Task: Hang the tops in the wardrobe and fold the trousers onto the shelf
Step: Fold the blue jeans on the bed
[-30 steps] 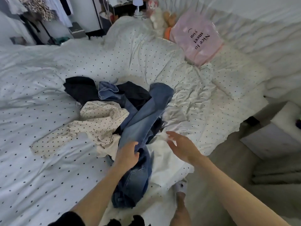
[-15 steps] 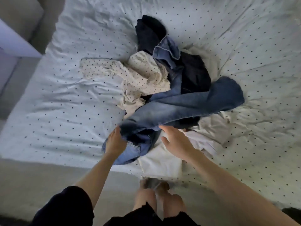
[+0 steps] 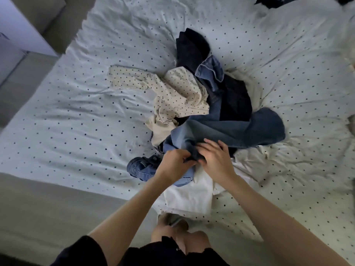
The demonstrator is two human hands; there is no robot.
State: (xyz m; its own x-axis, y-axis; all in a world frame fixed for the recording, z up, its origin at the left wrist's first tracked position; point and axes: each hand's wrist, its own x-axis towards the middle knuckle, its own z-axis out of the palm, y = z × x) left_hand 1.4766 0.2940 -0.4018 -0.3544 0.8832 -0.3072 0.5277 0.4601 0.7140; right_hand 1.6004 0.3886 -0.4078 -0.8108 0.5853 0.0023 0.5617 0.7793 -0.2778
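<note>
A heap of clothes lies on the dotted bed sheet (image 3: 76,121). Blue jeans (image 3: 240,131) sprawl across its near side, their waistband end bunched by the bed's edge. My left hand (image 3: 173,164) and my right hand (image 3: 215,158) meet at that bunched denim, both gripping it with curled fingers. A cream polka-dot top (image 3: 172,95) lies left of the jeans. Dark garments (image 3: 192,47) sit behind, with a second piece of blue denim (image 3: 210,71) between them. A white garment (image 3: 190,194) lies under my hands at the bed's edge.
The bed's near edge runs diagonally from the left to below my hands, with grey floor (image 3: 38,208) beside it. A pale piece of furniture (image 3: 17,33) stands at the top left. My legs and feet (image 3: 172,225) are beside the bed.
The view has swung from the bed's head down onto the heap. My right hand moved in from open air and took hold of the jeans beside my left hand.
</note>
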